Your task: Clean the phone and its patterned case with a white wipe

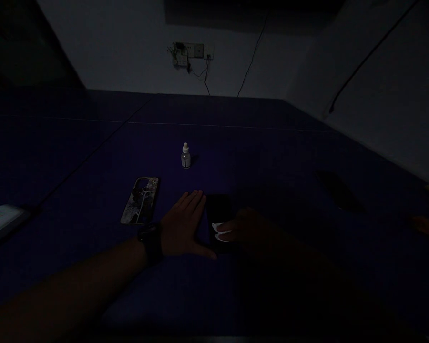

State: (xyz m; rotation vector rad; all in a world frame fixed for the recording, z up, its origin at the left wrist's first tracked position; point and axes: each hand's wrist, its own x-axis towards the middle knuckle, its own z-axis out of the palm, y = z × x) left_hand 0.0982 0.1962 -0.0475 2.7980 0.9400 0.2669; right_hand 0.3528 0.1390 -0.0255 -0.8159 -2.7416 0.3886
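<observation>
Beside the flat left hand (182,226), thumb splayed apart, the right hand (247,229), grip unclear to me, presses thin white tissue (216,226) onto a dark rectangular slab (219,207).

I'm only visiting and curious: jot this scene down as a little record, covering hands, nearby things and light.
Left hand: spread flat beside the dark slab, wearing a dark wristwatch; contact with the slab unclear
Right hand: fingers on a small white wipe over the slab
Beyond the hands: white-topped dropper bottle, upright
Left of the left hand: patterned phone case, lying flat
Far right: dark flat object, details lost
Surface: purple
Light: very dim
</observation>
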